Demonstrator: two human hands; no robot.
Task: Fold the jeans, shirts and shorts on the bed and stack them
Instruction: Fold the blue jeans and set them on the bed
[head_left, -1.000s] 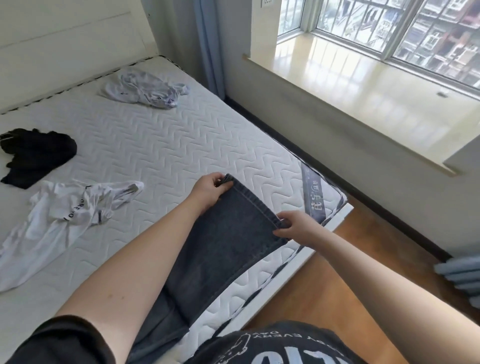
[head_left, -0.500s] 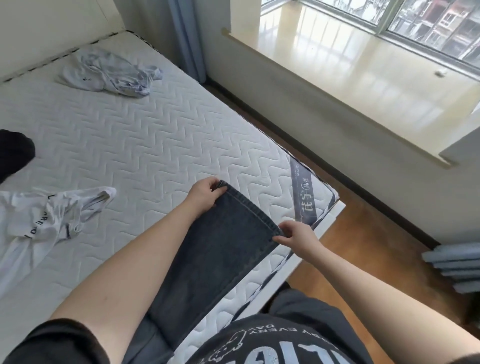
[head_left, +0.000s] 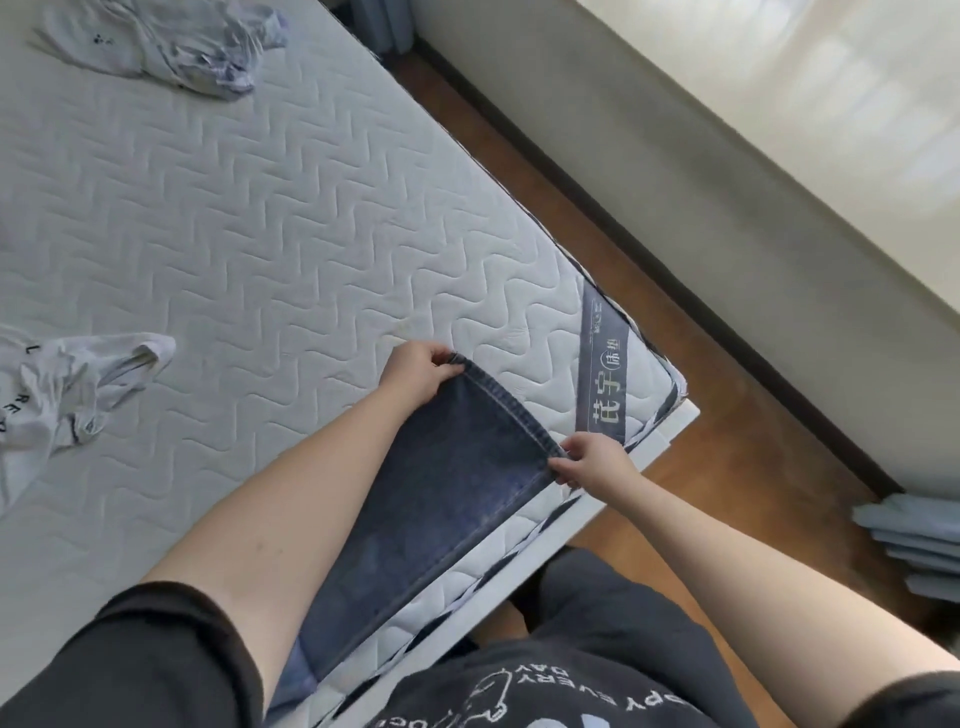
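1. Right now the dark blue jeans (head_left: 447, 499) lie flat along the near edge of the quilted mattress (head_left: 249, 218), one leg stretched out towards its near right corner.
2. At the hem, the left hand (head_left: 415, 376) pinches the far corner of the leg, its fingers curled round the stitched edge.
3. The right hand (head_left: 592, 460) pinches the near corner of the same hem, thumb and fingers closed on the denim just above the mattress border.
4. Between the two hands the hem runs in a straight, taut line.
5. The upper part of the jeans passes under the left forearm and is hidden there, so how it lies cannot be told.
6. A white shirt with dark lettering (head_left: 57, 395) lies crumpled at the left edge of the view, well apart from the jeans.
7. A pale grey-lilac garment (head_left: 171, 44) lies bunched at the far end of the mattress; its kind cannot be told.
8. A grey label with characters (head_left: 605, 364) crosses the mattress corner, just beyond the right hand.
9. Beside the bed runs a wooden floor (head_left: 675, 322), and below the view the person's dark printed T-shirt (head_left: 545, 691) shows.
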